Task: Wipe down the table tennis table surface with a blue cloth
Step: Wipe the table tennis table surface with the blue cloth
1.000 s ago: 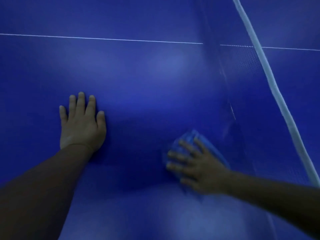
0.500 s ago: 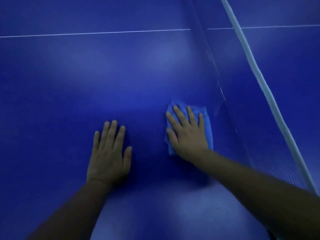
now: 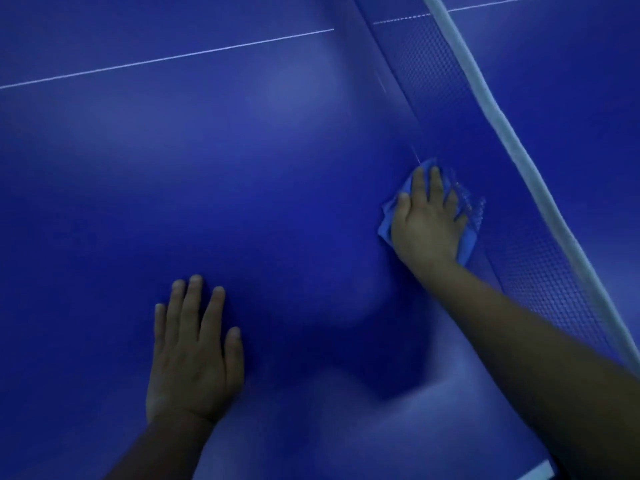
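Note:
The blue table tennis table [image 3: 214,174] fills the view. My right hand [image 3: 427,221] presses flat on the blue cloth [image 3: 386,221], which lies on the table right against the foot of the net. Only the cloth's edges show around my fingers and palm. My left hand [image 3: 194,351] rests flat on the bare table surface, fingers spread, near the lower middle, well to the left of the cloth and holding nothing.
The net [image 3: 519,258] with its white top band [image 3: 519,150] runs diagonally from top middle to lower right. A thin white centre line [image 3: 166,58] crosses the table at the far side. A white table edge [image 3: 535,474] shows at the bottom right.
My right hand has slid the cloth to the right and away from me, up against the net. My left hand stays flat on the table, now lower in view.

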The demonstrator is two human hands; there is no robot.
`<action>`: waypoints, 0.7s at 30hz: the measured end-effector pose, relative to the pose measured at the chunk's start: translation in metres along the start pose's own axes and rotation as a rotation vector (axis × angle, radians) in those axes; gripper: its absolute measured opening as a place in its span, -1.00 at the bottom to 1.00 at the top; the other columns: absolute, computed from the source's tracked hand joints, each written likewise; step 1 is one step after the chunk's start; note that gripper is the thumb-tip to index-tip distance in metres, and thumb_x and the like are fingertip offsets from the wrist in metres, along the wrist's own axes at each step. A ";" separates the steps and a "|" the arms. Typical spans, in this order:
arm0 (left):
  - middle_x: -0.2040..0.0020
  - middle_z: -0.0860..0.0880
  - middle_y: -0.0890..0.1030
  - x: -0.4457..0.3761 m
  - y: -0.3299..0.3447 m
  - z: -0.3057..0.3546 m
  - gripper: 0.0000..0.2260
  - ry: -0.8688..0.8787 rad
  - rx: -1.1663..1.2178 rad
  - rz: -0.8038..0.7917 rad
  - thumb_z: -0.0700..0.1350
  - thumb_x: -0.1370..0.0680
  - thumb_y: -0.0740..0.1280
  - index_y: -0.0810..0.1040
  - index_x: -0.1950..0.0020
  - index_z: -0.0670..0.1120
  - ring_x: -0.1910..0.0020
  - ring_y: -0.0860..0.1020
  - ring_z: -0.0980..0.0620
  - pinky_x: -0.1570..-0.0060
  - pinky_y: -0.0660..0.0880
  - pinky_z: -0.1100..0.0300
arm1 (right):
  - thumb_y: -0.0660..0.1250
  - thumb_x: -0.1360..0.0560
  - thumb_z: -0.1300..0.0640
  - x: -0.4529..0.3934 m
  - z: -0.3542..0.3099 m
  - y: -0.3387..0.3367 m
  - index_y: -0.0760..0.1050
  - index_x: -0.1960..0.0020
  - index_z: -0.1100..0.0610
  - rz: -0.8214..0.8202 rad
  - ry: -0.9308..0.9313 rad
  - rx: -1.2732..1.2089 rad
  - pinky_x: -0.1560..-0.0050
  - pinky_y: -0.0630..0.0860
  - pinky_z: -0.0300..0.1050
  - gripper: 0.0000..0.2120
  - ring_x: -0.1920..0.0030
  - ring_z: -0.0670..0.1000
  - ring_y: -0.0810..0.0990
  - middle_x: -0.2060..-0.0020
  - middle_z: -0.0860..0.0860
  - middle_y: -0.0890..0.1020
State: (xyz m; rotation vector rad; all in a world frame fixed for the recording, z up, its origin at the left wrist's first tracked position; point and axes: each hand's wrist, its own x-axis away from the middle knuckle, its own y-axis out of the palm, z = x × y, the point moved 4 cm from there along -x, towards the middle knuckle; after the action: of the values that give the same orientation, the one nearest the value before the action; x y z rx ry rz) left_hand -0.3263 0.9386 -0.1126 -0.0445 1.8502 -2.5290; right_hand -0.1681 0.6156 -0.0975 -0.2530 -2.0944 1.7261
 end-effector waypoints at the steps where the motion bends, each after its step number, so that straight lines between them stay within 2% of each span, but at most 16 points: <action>1: -0.56 -0.27 0.25 0.001 0.000 0.000 -0.44 -0.004 -0.008 -0.008 0.05 -0.58 0.08 0.40 -0.47 -0.25 -0.58 0.11 -0.24 -0.57 -0.11 -0.10 | -0.10 -0.69 -0.13 -0.002 -0.002 0.003 -0.08 -0.65 0.00 -0.013 0.007 0.003 -0.46 0.06 0.36 -0.44 -0.58 0.24 0.05 -0.63 0.01 -0.05; 5: -0.55 -0.28 0.25 0.001 0.001 0.001 -0.43 0.014 -0.020 -0.017 0.07 -0.58 0.07 0.40 -0.47 -0.26 -0.58 0.11 -0.25 -0.57 -0.14 -0.08 | -0.09 -0.70 -0.09 -0.063 -0.059 -0.004 -0.07 -0.65 0.01 -0.001 -0.063 -0.044 -0.49 0.02 0.30 -0.45 -0.59 0.19 0.03 -0.63 0.00 -0.04; 8: -0.58 -0.26 0.19 0.001 0.001 0.001 -0.41 0.014 -0.010 -0.048 0.10 -0.59 0.03 0.35 -0.51 -0.23 -0.61 0.04 -0.21 -0.57 -0.19 -0.05 | -0.10 -0.70 -0.08 -0.063 -0.050 -0.004 -0.06 -0.64 0.01 -0.002 -0.044 -0.028 -0.49 0.05 0.24 -0.46 -0.59 0.14 0.05 -0.63 -0.05 -0.02; 11: -0.62 -0.22 0.11 0.003 -0.002 0.003 -0.39 0.007 0.005 -0.079 0.13 -0.62 -0.04 0.27 -0.56 -0.21 -0.63 -0.06 -0.14 -0.57 -0.23 -0.04 | -0.07 -0.69 -0.05 0.019 0.022 0.005 0.01 -0.64 0.05 0.048 -0.019 0.046 -0.49 0.11 0.24 -0.46 -0.57 0.14 0.13 -0.63 -0.04 0.05; 14: -0.62 -0.22 0.09 0.005 -0.006 0.005 -0.43 0.013 0.038 -0.071 0.11 -0.66 -0.02 0.24 -0.57 -0.21 -0.63 -0.07 -0.14 -0.58 -0.19 -0.08 | -0.06 -0.69 -0.03 0.125 0.091 0.017 0.10 -0.62 0.07 0.095 0.094 0.059 -0.50 0.11 0.25 -0.48 -0.57 0.16 0.14 -0.61 -0.01 0.14; 18: -0.63 -0.20 0.07 0.010 -0.011 0.004 -0.50 0.022 0.102 -0.091 0.01 -0.68 0.11 0.25 -0.57 -0.21 -0.63 -0.08 -0.11 -0.59 -0.16 -0.11 | -0.12 -0.68 -0.08 0.212 0.123 0.039 0.10 -0.63 0.04 0.067 0.195 0.017 -0.56 -0.01 0.21 -0.45 -0.60 0.12 0.05 -0.62 -0.03 0.11; 21: -0.62 -0.20 0.12 0.034 -0.016 0.010 -0.53 0.118 0.125 -0.102 0.00 -0.68 0.10 0.30 -0.53 -0.21 -0.62 -0.01 -0.12 -0.58 -0.22 -0.02 | -0.19 -0.65 -0.13 0.237 0.130 0.044 0.05 -0.64 0.01 0.046 0.257 0.008 -0.57 -0.08 0.17 -0.42 -0.61 0.09 -0.01 -0.62 -0.05 0.06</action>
State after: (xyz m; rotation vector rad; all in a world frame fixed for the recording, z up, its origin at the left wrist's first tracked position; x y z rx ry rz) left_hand -0.3595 0.9331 -0.0937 0.0115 1.7669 -2.7680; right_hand -0.4412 0.6023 -0.1124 -0.4971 -1.9086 1.6304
